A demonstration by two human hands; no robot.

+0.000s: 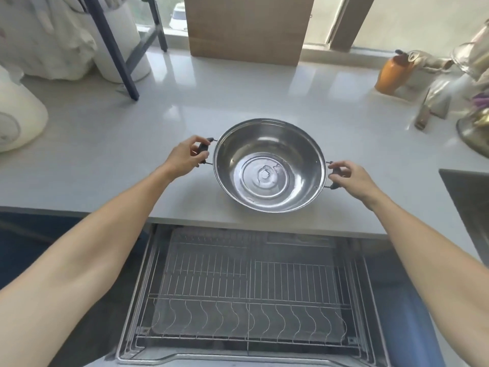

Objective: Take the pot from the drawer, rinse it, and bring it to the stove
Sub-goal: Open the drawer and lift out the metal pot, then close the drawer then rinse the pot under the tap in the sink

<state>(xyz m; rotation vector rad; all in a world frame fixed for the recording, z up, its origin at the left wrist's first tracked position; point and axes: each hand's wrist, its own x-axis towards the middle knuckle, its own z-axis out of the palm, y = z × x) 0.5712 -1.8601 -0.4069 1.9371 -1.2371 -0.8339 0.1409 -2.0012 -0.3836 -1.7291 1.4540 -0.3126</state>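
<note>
Grey countertop [132, 144] runs the width of the room under the window; mostly bare in the middle, clutter pushed to the ends. A dark corner of what looks like the sink [468, 197] shows at the right edge, so the rinse is probably a short carry that way.

Below the counter edge, the drawer [248, 292] stands pulled out, a wire dish rack inside with nothing on it. It gapes open because both hands are busy.

Steel pot [268, 165], wide and shallow, sits at the counter's front edge or just above it; contact cannot be judged from here. It is out of the drawer, directly behind it. Slightly tilted toward the viewer, interior dry-looking with a pale mark at the centre.

Left hand [185, 158] closed round the black left handle, fingers curled over the top, thumb under. Right hand [352, 177] pinches the right handle the same way. Two-handed hold keeps the broad pot level.

Orange bottle [393, 74] far right, cardboard box [246, 27] against the window: both well clear.

Judgement: fetch step done; rinse not yet begun.
</note>
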